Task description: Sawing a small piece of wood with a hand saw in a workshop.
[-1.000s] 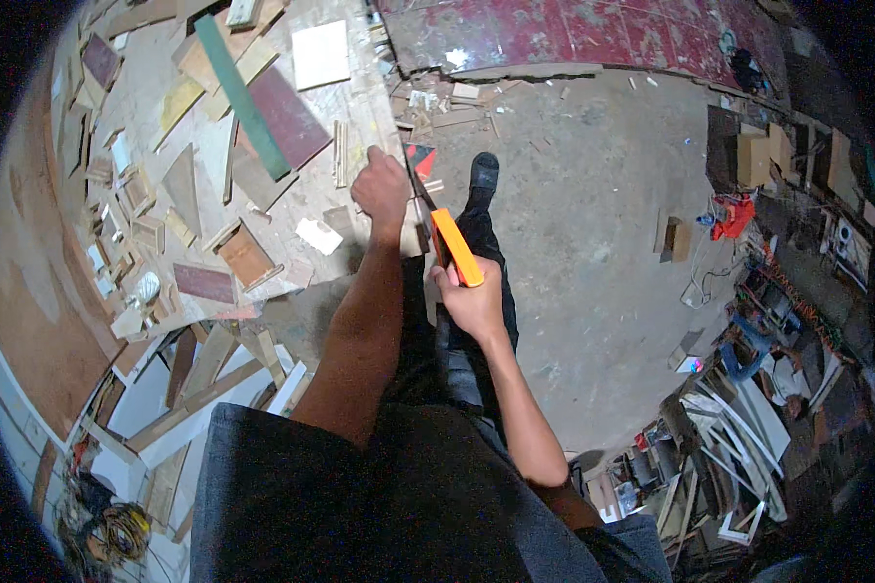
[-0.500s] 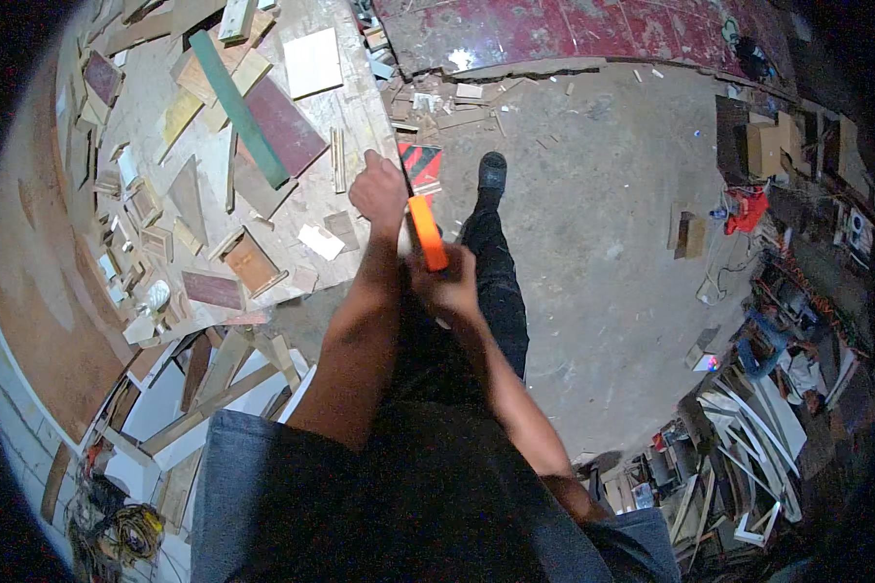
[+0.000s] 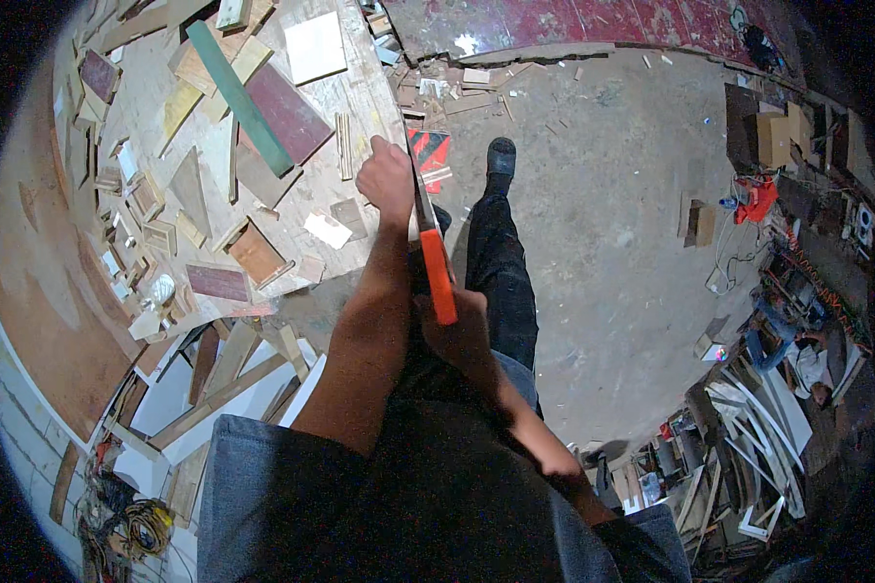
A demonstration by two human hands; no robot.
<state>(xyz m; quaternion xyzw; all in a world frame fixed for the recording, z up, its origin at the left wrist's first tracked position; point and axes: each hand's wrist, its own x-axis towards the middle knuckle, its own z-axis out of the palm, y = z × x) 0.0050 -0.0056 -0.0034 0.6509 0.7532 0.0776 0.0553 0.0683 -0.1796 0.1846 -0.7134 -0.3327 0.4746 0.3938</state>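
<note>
My right hand [image 3: 460, 328] is wrapped round the orange handle of a handsaw [image 3: 437, 277], close in front of my body. The saw's narrow dark blade points away from me, along the right edge of the worktable [image 3: 311, 199]. At that edge my left hand [image 3: 387, 180] is closed in a fist, just left of the blade. Whatever lies under or inside its fingers is hidden. Left of this hand, a white scrap [image 3: 328, 229] and a thin pale wood strip [image 3: 343, 146] lie on the tabletop.
A long green board [image 3: 240, 100], a maroon panel [image 3: 287, 117] and a white square panel [image 3: 315, 48] lie on the table among many wood offcuts. Below the table, planks [image 3: 219, 398] are piled. Clutter and white strips [image 3: 753, 418] line the right side. A red-black box [image 3: 430, 148] sits beside the table.
My right hand has drawn the handsaw back toward my body, and more of the blade shows. My left hand has stayed in its place at the table edge.
</note>
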